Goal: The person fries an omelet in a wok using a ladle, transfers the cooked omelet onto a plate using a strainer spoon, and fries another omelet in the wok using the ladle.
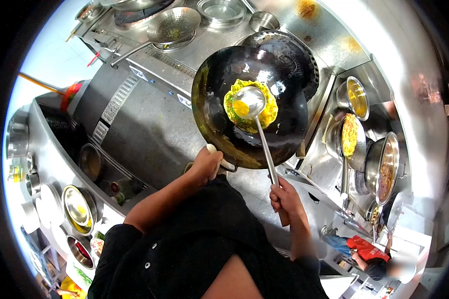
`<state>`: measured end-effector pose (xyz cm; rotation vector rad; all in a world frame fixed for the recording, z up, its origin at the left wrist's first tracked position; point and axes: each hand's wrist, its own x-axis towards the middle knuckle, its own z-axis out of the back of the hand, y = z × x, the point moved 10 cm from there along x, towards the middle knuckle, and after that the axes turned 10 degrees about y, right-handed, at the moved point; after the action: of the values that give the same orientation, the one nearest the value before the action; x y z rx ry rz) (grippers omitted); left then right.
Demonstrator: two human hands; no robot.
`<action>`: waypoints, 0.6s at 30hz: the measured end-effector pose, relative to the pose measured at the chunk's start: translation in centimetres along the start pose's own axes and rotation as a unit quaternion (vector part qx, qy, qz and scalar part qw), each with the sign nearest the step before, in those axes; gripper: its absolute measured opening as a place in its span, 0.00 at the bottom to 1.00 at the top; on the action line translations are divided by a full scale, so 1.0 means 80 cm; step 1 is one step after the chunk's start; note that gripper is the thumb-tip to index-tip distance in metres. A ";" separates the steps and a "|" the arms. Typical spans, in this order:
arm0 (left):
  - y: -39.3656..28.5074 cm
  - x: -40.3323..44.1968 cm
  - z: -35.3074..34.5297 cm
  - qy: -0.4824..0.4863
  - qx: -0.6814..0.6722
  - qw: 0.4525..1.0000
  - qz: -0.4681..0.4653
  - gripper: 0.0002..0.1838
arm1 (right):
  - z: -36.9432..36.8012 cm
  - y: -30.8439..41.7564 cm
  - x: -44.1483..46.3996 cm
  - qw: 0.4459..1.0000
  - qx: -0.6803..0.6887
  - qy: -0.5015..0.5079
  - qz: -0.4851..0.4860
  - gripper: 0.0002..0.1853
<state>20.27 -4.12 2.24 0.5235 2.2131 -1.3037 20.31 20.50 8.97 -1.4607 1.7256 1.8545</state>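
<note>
A large black wok (289,124) sits on the stove, tilted toward me. In it lies a round yellow egg omelette (272,107) with green flecks. My right hand (285,197) is wrapped round the wooden-ended handle of a long metal ladle (265,147). The ladle's bowl rests over the middle of the omelette, hiding part of it. At the wok's near rim, my left hand (206,165) is closed at the loop handle (228,166). Something pale shows at its thumb; whether this is a cloth cannot be made out.
A perforated strainer (174,22) lies on the stove at upper left. To the right stand a bowl of yellow liquid (357,98), a strainer with yellow fried food (349,137) and a brown-filled bowl (389,169). Bowls and plates (51,204) line the left counter. Another person (366,249) is at lower right.
</note>
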 end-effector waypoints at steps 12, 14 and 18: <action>0.054 0.051 0.015 0.037 -0.033 0.999 -0.005 0.11 | -0.011 0.064 0.088 0.981 -0.160 -0.062 0.092 0.10; 0.061 0.058 0.014 0.053 -0.051 0.997 -0.015 0.11 | -0.005 0.072 0.094 0.973 -0.183 -0.083 0.110 0.15; 0.060 0.055 0.011 0.069 -0.053 0.996 0.001 0.10 | 0.014 0.076 0.091 0.948 -0.245 -0.156 0.130 0.21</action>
<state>19.67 -2.39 -4.12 0.5909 2.3799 -1.1722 11.83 16.47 7.10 -1.0188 1.4202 2.6315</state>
